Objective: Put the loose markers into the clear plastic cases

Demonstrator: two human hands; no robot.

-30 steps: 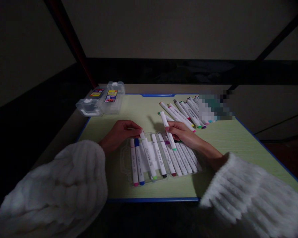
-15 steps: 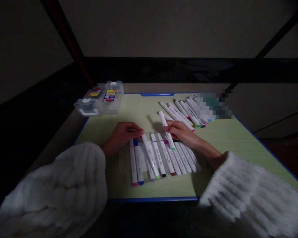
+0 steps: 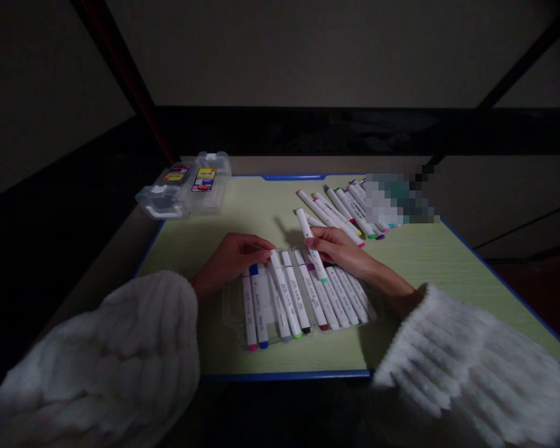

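My left hand (image 3: 240,256) pinches the upper end of a white marker with a light green tip (image 3: 285,295), which lies in an open clear plastic case (image 3: 233,317). My right hand (image 3: 333,244) holds up a white marker with a teal-green tip (image 3: 311,246), tilted above the case's right half. Several white markers lie side by side in the case, among them one with a blue end (image 3: 259,311), one with a pink end (image 3: 249,311) and one with a black end (image 3: 296,292). The left hand's lower fingers are partly hidden.
A loose pile of white markers (image 3: 343,208) lies at the back right, partly under a blurred patch. Two clear plastic cases with labels (image 3: 205,190) stand at the back left corner. The light green table (image 3: 256,214) has a blue rim.
My left hand has shifted slightly right, and the light green-tipped marker has moved right with it, closer to the black-ended one. My right hand keeps its marker in nearly the same place.
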